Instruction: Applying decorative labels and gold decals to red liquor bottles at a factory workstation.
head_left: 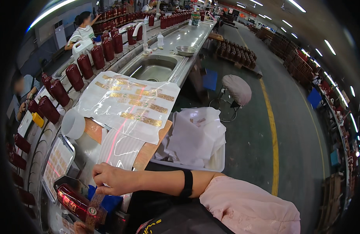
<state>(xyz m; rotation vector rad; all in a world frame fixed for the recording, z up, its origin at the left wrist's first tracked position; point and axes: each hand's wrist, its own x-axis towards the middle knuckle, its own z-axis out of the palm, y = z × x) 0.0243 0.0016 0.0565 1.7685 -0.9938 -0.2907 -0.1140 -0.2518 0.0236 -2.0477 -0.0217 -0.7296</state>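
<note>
With our right hand (111, 179), we pinch the top of a gold sticker (93, 210) between thumb and finger. The sticker hangs across one end of the red bottle (72, 199), beside a blue cloth (111, 203). Our left hand (79, 227) peeks in below; we cannot tell what its fingers are doing.

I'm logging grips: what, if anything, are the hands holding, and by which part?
The right hand appears to pinch the gold-patterned strip by its upper end. The left hand barely shows near the lower edge; its hold cannot be told.
</note>
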